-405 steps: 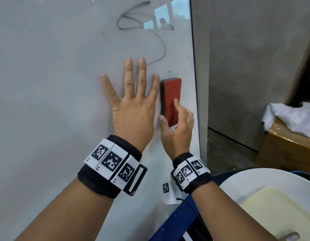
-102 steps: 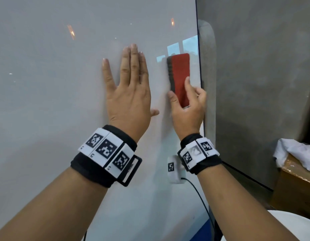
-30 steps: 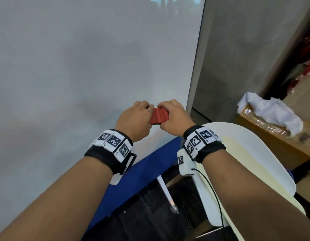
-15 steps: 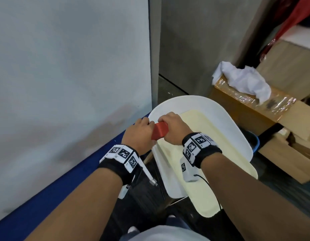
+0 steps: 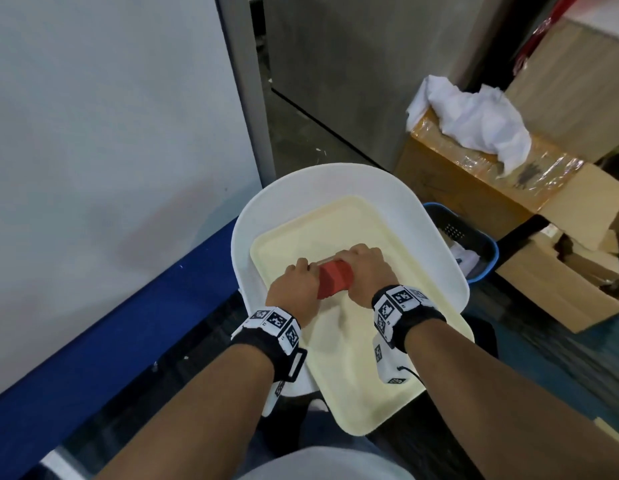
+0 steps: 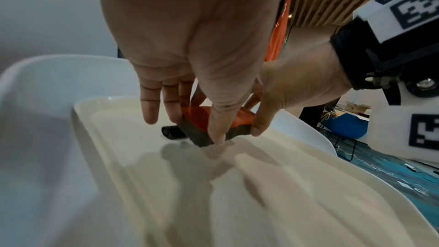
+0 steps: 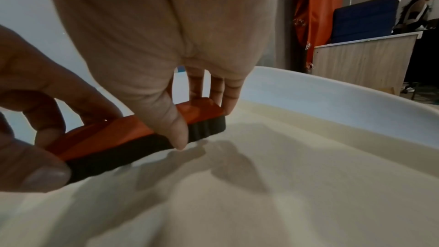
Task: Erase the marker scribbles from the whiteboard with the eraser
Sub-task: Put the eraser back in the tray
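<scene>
Both hands are on the eraser (image 5: 335, 283), low over the cream tray (image 5: 367, 372). Left hand (image 5: 294, 295) pinches its left end, thumb on the near edge and fingers on the far edge; right hand (image 5: 367, 271) grips the right end the same way, thumb near, fingers curled over the far side. Eraser has a red-orange plastic back facing up and a dark felt pad facing down. In the right wrist view the felt sits just above the tray floor with a shadow under it; can't tell if any part touches. Small black cylindrical thing (image 6: 171, 132) lies on the tray just behind the eraser in the left wrist view, too blurred to identify. Tray sits on a white chair seat (image 5: 439, 251), its near end overhanging. Whiteboard (image 5: 110, 133) stands to the left, well apart from the eraser, surface showing no marker strokes in the part in view, blue band along its bottom edge. Far right: cardboard box (image 5: 474, 181) with a crumpled white cloth (image 5: 474, 123) on top, blue basket (image 5: 474, 251) between it and the chair.
</scene>
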`<act>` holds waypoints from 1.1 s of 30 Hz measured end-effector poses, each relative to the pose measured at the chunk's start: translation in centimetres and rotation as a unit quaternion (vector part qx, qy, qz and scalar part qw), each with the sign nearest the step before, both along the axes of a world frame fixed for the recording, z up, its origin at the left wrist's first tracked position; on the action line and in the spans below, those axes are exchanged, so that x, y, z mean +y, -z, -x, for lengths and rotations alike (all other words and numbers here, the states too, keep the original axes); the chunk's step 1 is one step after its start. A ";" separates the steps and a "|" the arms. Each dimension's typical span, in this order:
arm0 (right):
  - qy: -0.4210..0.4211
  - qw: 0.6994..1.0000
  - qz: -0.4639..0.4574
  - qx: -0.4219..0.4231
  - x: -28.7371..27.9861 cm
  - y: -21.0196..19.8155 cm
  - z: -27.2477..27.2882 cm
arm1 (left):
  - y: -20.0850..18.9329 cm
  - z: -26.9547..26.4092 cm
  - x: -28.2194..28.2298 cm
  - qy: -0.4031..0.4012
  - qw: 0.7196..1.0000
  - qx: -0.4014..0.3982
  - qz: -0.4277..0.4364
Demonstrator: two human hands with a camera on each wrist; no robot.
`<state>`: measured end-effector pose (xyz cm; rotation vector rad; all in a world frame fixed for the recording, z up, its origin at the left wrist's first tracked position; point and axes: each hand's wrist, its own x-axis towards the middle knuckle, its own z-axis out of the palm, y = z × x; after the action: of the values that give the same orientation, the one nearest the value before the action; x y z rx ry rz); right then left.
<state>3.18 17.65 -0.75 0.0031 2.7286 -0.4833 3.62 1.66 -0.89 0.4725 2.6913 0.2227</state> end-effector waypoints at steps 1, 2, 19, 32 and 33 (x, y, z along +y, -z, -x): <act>0.006 1.000 0.004 -0.006 0.4 0.5 0.1 | 0.5 0.1 0.5 -0.002 1.000 -0.006 -0.001; 0.011 1.000 0.010 -0.012 0.7 0.9 0.2 | 0.8 0.2 1.0 -0.004 1.000 -0.012 -0.002; 0.024 0.999 0.014 -0.040 2.7 3.8 1.4 | 3.8 1.2 3.6 -0.036 0.998 -0.041 -0.008; 0.030 0.999 -0.036 -0.005 2.1 3.4 0.9 | 3.3 0.7 3.4 -0.020 1.000 -0.019 0.009; 0.031 0.999 -0.038 0.005 2.1 3.0 1.0 | 3.0 0.7 3.2 -0.019 1.000 -0.007 0.008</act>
<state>2.22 19.71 -3.72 0.1062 2.7627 -0.3964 2.93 4.86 -3.93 0.4146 2.6881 0.2137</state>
